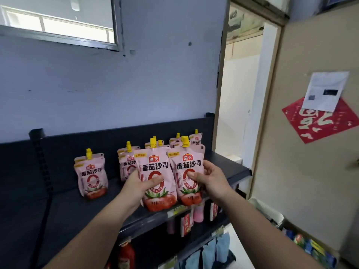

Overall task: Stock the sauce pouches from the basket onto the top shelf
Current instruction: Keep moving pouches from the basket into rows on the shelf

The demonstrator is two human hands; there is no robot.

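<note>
Two pink tomato-sauce pouches with yellow caps are upright at the front of the dark top shelf. My left hand grips the left pouch, thumb across its front. My right hand grips the right pouch the same way. Behind them stand several more pouches in rows, a pair just left of my left hand, and another stack further left. The basket is not in view.
Lower shelves hold bottles, small pink and red packs and blue packets. A doorway opens right of the shelf; a beige door with a red paper sign stands at the right. Bare shelf lies at the left.
</note>
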